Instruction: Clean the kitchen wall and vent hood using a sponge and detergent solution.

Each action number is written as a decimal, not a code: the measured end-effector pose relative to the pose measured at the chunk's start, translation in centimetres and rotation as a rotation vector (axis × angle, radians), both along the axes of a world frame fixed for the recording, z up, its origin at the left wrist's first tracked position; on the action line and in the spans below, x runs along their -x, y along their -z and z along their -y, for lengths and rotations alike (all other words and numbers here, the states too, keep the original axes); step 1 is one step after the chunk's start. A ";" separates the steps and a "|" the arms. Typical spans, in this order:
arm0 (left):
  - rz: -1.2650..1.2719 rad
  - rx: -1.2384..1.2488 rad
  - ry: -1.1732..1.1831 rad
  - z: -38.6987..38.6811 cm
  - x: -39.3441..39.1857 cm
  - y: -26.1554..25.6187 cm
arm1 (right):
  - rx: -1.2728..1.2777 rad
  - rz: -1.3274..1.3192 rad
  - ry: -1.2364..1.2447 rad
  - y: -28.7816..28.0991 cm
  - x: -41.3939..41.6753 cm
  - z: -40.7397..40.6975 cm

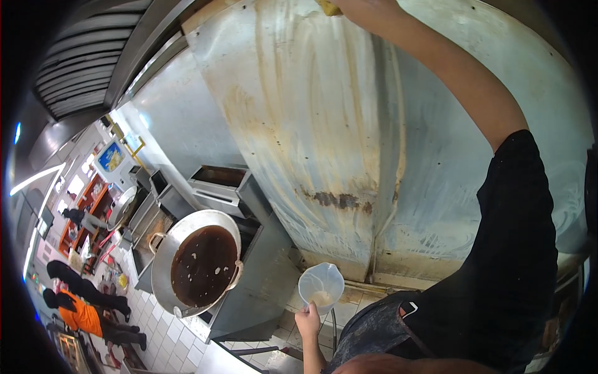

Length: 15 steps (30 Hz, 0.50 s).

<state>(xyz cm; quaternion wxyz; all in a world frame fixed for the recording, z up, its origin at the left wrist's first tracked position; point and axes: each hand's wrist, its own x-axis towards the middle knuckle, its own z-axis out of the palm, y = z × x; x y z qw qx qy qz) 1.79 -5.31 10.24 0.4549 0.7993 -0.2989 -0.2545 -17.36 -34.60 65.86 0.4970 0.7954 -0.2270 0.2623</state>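
My left hand (pixel 308 321) grips a translucent plastic measuring jug (pixel 321 283), which holds a little cloudy liquid at the bottom. High on the wall, at the top rim of the view, my right hand (pixel 362 10) is partly cut off. It holds a yellow sponge (pixel 331 8) against the metal wall panel (pixel 317 117). Yellow-brown streaks run down the panel, and a dark brown patch (pixel 340 200) marks its lower part. Whitish, soapy-looking smears show near the panel's base.
Left of the jug, a large two-handled metal wok (pixel 161 276) of dark liquid rests on a steel cooking unit (pixel 261 290). A hose (pixel 334 329) hangs beside my body. A ventilation hood (pixel 88 61) is overhead. Several people, one in an orange top (pixel 79 314), stand on the tiled floor (pixel 161 329).
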 end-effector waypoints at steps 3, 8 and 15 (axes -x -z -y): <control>-0.031 0.012 -0.012 0.0 -0.6 0.0 | -0.385 0.342 -0.336 4.6 -5.7 5.9; -0.054 -0.013 -0.029 -1.2 -1.4 0.2 | -0.270 -0.362 -0.282 23.7 -13.7 8.4; -0.132 -0.063 -0.141 -3.4 -2.2 1.7 | -0.101 -0.061 -0.233 10.3 -20.5 11.9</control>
